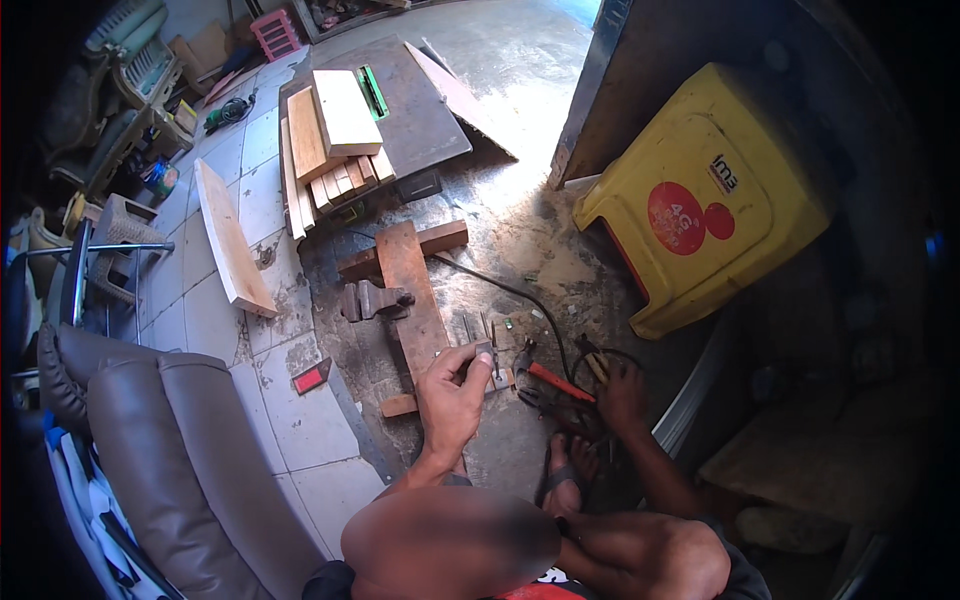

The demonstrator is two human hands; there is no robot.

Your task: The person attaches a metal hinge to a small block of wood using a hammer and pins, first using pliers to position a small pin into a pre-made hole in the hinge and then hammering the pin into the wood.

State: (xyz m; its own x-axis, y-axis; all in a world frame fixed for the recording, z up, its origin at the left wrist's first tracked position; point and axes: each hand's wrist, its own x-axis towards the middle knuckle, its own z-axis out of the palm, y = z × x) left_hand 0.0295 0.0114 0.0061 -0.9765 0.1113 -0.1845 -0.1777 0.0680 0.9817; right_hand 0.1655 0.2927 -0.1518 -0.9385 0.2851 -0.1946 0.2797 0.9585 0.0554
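Note:
My left hand [452, 392] is closed on a small grey metal piece [486, 354], pinching it with thumb and fingers over the near end of a reddish wooden plank [412, 285] lying on the dusty floor. My right hand [621, 394] is down on the floor, on a loop of black cable [566, 352]. Its fingers are in shadow, so its grip is unclear. Between the two hands lie red-handled pliers [552, 380] and several small metal bits. My sandalled foot [566, 468] is just below the pliers.
A tipped yellow plastic stool [712, 190] stands at the right. A metal clamp [372, 299] sits beside the plank. Stacked wooden boards [335, 140] and a dark metal plate [425, 115] lie further off. A loose pale board [234, 243] and a grey padded seat [180, 440] are on the left.

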